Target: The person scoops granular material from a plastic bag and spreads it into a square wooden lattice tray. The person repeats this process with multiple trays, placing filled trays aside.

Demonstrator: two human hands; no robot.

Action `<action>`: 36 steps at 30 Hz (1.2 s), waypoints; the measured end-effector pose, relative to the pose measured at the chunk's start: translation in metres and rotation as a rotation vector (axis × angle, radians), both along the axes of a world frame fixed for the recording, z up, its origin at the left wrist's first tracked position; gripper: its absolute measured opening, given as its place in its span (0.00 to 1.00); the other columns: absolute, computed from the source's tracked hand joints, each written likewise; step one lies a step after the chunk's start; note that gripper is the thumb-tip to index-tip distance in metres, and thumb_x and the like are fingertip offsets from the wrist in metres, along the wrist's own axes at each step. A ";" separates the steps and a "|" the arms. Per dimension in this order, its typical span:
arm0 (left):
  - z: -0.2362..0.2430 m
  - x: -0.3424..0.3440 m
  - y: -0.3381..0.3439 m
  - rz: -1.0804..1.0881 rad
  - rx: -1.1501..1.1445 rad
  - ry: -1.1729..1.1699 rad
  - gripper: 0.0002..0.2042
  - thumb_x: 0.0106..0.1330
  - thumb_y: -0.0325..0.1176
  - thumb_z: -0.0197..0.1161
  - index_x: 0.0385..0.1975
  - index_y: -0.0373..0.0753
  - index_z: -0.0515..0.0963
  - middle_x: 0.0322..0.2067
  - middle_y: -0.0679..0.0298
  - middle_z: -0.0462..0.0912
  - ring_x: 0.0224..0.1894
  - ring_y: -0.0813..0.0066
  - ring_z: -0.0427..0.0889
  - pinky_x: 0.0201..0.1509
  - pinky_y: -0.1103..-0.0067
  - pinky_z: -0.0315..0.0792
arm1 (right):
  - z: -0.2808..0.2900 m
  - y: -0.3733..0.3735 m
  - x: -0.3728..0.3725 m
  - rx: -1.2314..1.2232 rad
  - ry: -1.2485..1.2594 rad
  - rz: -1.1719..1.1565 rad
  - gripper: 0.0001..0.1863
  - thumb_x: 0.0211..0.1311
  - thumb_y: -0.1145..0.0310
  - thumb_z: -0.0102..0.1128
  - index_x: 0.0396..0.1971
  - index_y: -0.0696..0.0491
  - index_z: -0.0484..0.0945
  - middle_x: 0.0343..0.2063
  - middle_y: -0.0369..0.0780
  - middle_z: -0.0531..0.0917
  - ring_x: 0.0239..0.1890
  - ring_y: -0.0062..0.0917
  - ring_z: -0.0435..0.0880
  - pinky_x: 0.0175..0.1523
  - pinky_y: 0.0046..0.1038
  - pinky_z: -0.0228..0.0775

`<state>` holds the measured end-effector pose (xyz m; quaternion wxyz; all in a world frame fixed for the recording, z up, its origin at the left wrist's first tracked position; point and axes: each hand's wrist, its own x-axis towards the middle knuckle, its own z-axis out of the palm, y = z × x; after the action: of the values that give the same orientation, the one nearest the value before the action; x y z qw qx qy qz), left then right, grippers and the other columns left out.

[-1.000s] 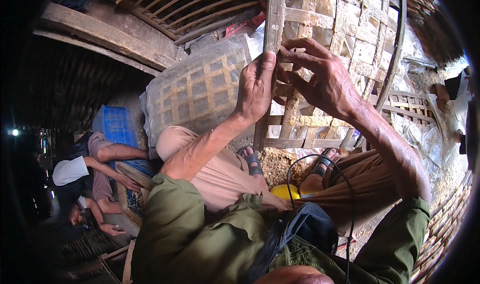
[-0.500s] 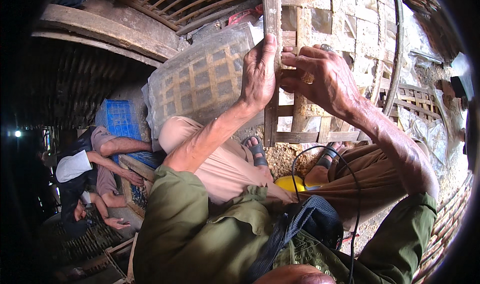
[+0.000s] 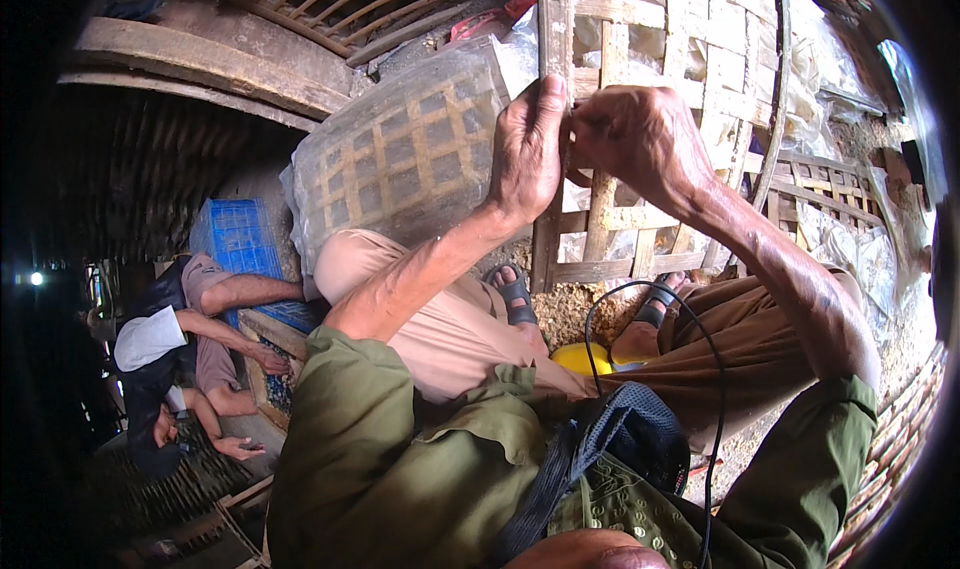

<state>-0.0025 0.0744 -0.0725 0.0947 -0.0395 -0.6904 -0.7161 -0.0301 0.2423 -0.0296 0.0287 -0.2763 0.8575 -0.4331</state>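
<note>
Fingers, left hand [image 3: 527,159]: wrapped on the wooden rail [image 3: 556,19], thumb along it.
Fingers, right hand [image 3: 648,144]: bent in against that rail; cannot tell what they grasp.
Slatted frame [image 3: 614,54]: far, right of centre, beyond the sandalled feet [image 3: 516,297].
Left: plastic-covered lattice panel [image 3: 385,159]; blue crate [image 3: 240,234]; co-worker [image 3: 150,339] at a wooden tray [image 3: 275,334].
Right: smaller lattice panel [image 3: 818,185], clear plastic sheets [image 3: 862,269].
In the way: right hand covers part of the frame; black cable [image 3: 720,419] loops across the right trouser leg [image 3: 760,349].

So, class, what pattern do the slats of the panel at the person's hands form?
The panel has an open criss-cross grid, clearest in the head view.
</note>
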 end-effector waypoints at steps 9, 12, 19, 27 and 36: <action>0.010 -0.002 0.003 0.060 0.107 -0.013 0.21 0.84 0.49 0.51 0.38 0.38 0.81 0.30 0.75 0.77 0.34 0.88 0.72 0.36 0.84 0.68 | -0.006 0.012 0.005 0.013 0.362 0.080 0.15 0.65 0.67 0.73 0.48 0.56 0.85 0.47 0.44 0.85 0.39 0.35 0.90 0.41 0.37 0.84; 0.006 -0.003 -0.003 0.104 0.064 0.008 0.19 0.84 0.48 0.52 0.34 0.44 0.80 0.28 0.81 0.68 0.30 0.91 0.61 0.31 0.85 0.55 | -0.013 0.013 0.002 0.090 0.460 0.243 0.12 0.64 0.69 0.73 0.46 0.53 0.87 0.52 0.41 0.83 0.47 0.32 0.89 0.50 0.37 0.85; 0.033 -0.013 -0.038 -0.029 0.024 0.017 0.25 0.83 0.52 0.49 0.45 0.32 0.80 0.37 0.52 0.89 0.26 0.70 0.90 0.19 0.78 0.86 | 0.028 0.070 -0.061 0.120 0.877 -0.394 0.27 0.69 0.55 0.67 0.59 0.55 0.72 0.54 0.53 0.76 0.53 0.41 0.82 0.52 0.42 0.83; 0.042 -0.022 -0.046 0.191 0.024 0.031 0.33 0.79 0.59 0.52 0.47 0.24 0.79 0.32 0.52 0.86 0.24 0.67 0.88 0.18 0.75 0.86 | 0.050 0.133 -0.068 -0.558 -0.417 -0.450 0.29 0.75 0.43 0.59 0.46 0.59 0.81 0.35 0.42 0.85 0.34 0.27 0.85 0.31 0.32 0.85; 0.029 -0.041 -0.043 0.043 0.048 -0.174 0.19 0.79 0.51 0.61 0.47 0.38 0.80 0.33 0.64 0.83 0.23 0.84 0.81 0.18 0.86 0.76 | 0.030 0.177 -0.105 -0.558 -0.258 -0.664 0.23 0.73 0.47 0.64 0.47 0.54 0.82 0.38 0.40 0.85 0.35 0.23 0.84 0.34 0.26 0.79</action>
<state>-0.0431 0.0314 -0.0432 0.0504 0.0399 -0.6794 -0.7309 -0.1352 0.4197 0.0000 -0.0809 0.0725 0.7395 -0.6643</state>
